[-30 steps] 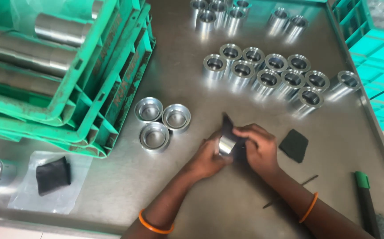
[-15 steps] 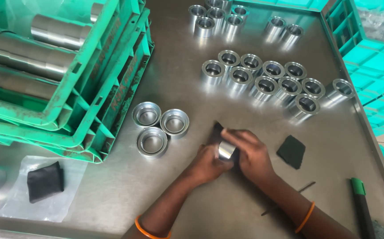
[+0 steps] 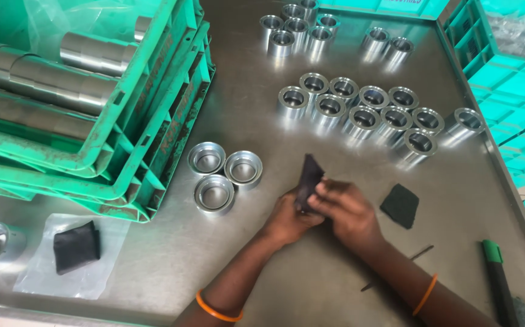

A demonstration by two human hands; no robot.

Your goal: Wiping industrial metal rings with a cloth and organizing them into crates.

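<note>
My left hand (image 3: 286,219) and my right hand (image 3: 348,212) meet over the steel table (image 3: 262,121), both closed around a dark abrasive cloth (image 3: 308,178) that sticks up between the fingers. The shiny metal ring seen earlier is now hidden under the cloth and fingers. Three wide metal cups (image 3: 219,175) stand just left of my hands. A second dark pad (image 3: 400,204) lies on the table to the right of my right hand.
Several polished metal rings (image 3: 365,112) stand in rows at the back, more (image 3: 301,27) further away. Stacked green crates (image 3: 93,121) with steel cylinders fill the left. A dark cloth on a plastic bag (image 3: 76,247) lies bottom left, a green-tipped tool (image 3: 497,272) bottom right.
The camera view shifted slightly. The shiny ring visible between my hands earlier is now covered by the dark cloth and my fingers.
</note>
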